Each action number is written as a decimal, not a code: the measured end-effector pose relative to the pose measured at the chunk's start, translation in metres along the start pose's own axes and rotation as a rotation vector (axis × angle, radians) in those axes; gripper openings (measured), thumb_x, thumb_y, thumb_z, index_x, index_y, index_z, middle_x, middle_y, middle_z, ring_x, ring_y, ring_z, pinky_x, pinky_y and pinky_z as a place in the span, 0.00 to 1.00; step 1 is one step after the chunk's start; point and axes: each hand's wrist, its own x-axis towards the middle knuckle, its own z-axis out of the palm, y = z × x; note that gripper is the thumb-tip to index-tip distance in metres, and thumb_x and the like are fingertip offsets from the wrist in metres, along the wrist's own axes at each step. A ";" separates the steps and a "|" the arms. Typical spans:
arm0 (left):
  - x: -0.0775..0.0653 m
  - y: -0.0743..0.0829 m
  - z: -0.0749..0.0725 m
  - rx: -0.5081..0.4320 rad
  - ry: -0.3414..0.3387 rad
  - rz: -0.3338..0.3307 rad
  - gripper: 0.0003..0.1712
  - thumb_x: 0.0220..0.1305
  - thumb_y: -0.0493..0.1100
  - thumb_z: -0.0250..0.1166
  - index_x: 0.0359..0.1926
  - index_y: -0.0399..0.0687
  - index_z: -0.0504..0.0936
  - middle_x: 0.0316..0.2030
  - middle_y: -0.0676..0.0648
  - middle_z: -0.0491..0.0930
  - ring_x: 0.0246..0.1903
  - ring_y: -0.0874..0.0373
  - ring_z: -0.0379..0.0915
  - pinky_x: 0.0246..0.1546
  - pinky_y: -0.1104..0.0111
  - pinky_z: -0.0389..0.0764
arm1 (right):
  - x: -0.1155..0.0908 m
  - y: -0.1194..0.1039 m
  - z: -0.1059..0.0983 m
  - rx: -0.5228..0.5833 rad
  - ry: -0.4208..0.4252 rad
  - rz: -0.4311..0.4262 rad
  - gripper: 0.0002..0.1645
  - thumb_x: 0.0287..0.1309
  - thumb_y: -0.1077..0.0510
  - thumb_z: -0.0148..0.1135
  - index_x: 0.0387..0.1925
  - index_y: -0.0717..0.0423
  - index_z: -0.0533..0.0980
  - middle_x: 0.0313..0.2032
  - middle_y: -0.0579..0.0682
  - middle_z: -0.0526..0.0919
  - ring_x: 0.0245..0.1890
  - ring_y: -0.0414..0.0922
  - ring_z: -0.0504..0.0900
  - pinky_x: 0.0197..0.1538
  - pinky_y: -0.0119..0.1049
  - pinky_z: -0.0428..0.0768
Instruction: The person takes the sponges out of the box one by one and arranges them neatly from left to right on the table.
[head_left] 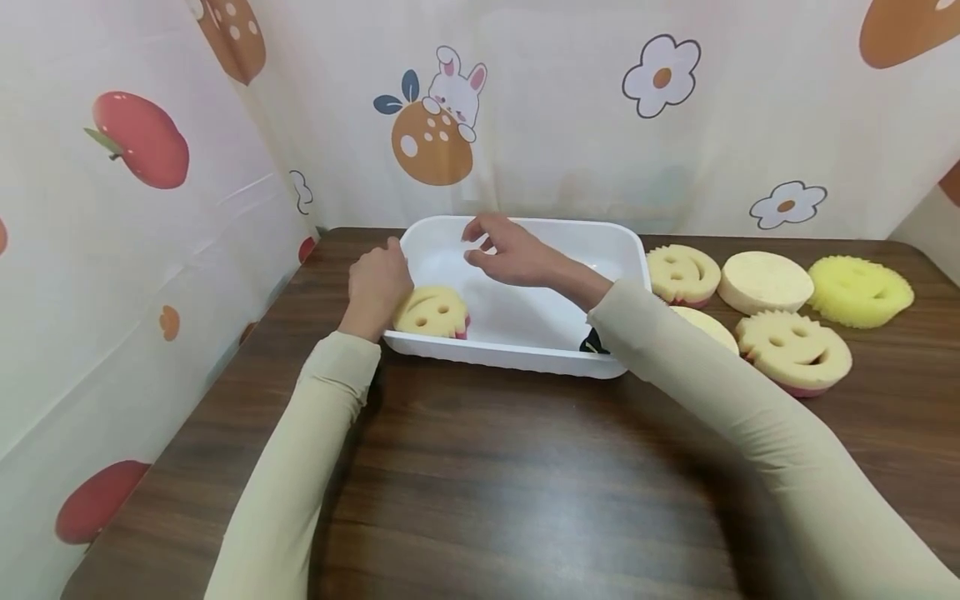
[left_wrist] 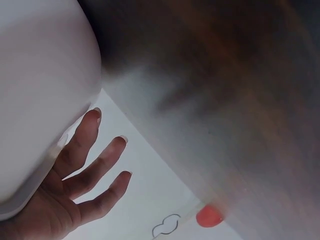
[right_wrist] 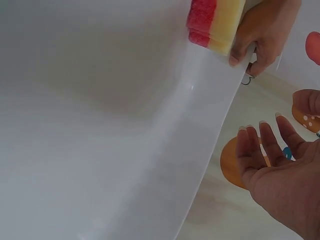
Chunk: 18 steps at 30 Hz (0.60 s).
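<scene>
A white plastic tray stands on the table. My left hand grips its left rim, the thumb inside and the fingers outside, as the right wrist view shows. Beside that hand, a smiley-face sponge, cream with a pink underside, leans in the tray's near left corner. My right hand hovers over the back of the tray, fingers loosely bent and apart, with nothing in it. The right wrist view shows the right palm bare. A small black thing in the near right corner is partly hidden by the right sleeve.
Right of the tray lie several round sponges: a smiley one, a plain cream one, a yellow smiley one, a nearer smiley one and one partly behind the right sleeve. A printed curtain hangs behind the wooden table.
</scene>
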 end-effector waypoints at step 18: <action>0.001 0.001 0.000 0.004 0.004 0.013 0.25 0.77 0.46 0.42 0.64 0.32 0.64 0.47 0.30 0.80 0.45 0.35 0.81 0.45 0.45 0.82 | 0.004 0.003 0.009 0.001 0.013 -0.069 0.22 0.68 0.55 0.54 0.59 0.62 0.68 0.59 0.57 0.73 0.58 0.52 0.76 0.64 0.43 0.74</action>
